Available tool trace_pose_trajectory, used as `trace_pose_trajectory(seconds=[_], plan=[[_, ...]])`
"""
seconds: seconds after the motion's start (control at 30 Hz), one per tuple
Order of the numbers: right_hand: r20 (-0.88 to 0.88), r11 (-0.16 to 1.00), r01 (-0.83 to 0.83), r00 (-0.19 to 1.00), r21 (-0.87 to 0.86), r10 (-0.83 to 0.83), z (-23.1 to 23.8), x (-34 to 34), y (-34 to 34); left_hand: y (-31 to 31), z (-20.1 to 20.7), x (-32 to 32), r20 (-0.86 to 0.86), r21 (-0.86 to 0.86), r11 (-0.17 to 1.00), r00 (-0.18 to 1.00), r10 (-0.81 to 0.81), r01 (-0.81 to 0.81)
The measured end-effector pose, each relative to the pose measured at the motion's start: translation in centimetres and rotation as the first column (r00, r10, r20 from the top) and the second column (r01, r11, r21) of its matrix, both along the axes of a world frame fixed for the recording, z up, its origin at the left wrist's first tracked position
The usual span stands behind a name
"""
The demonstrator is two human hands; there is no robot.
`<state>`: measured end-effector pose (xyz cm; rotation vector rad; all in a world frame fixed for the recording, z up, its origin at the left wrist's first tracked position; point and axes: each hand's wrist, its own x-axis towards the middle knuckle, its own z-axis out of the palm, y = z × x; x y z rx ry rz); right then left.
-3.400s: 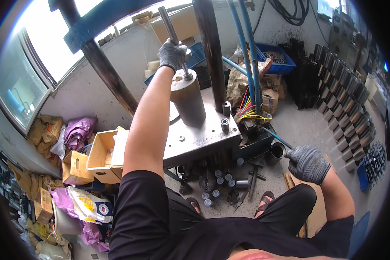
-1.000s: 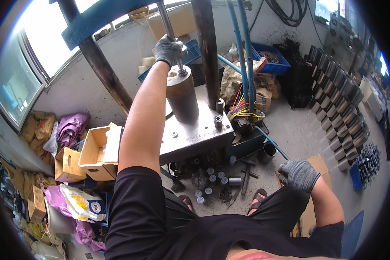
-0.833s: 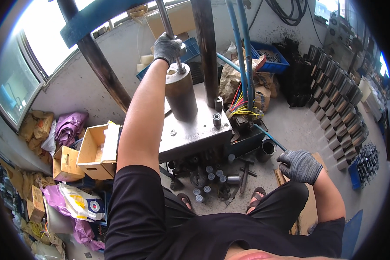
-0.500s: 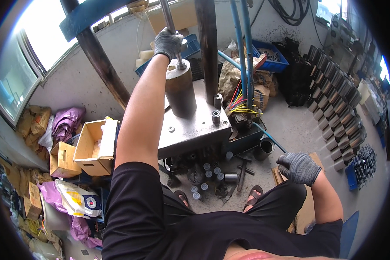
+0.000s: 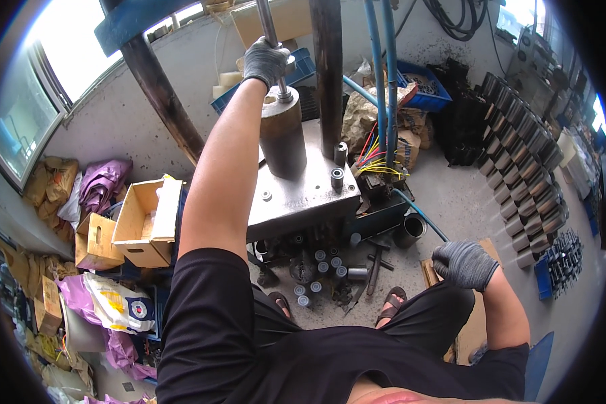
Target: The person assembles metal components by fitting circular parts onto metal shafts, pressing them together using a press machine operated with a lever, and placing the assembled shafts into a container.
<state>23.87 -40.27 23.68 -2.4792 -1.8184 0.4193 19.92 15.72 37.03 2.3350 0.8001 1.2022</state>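
Observation:
In a grey knit glove, my left hand (image 5: 266, 62) is wrapped round an upright steel rod (image 5: 267, 23). The rod's lower end stands at the top of a thick hollow metal cylinder (image 5: 283, 141), upright on a steel press table (image 5: 296, 198). My right hand (image 5: 466, 264), gloved alike, is closed at the end of a blue lever (image 5: 421, 214) near my right knee; its palm side is hidden. On the table's right part stand two small dark metal sleeves, one of them a short bushing (image 5: 337, 178). A small ring (image 5: 267, 195) lies nearer the front edge.
Dark press columns (image 5: 327, 81) rise beside the cylinder. Several small cylinders (image 5: 322, 266) and a hammer (image 5: 376, 269) lie on the floor between my feet. Stacked metal tubes (image 5: 518, 175) stand at right. Wooden boxes (image 5: 145, 222) are at left, and a blue bin (image 5: 424, 94) stands behind.
The view has shifted slightly. Both hands keep their holds on the rod and the lever; the rod and cylinder show no clear movement relative to the table.

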Motion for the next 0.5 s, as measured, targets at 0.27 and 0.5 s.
trace_pose_trajectory(seconds=[0.27,0.5], plan=[[-0.003,0.992,-0.012,1.000,-0.128,0.012,0.5,0.1,0.4,-0.1,0.1,0.0,0.010,-0.057,0.998,1.000,-0.014,0.014],[0.060,0.962,0.089,0.992,0.258,-0.108,2.0,-0.3,1.4,1.0,-0.4,0.4,0.017,-0.041,0.999,1.000,-0.025,0.025]])
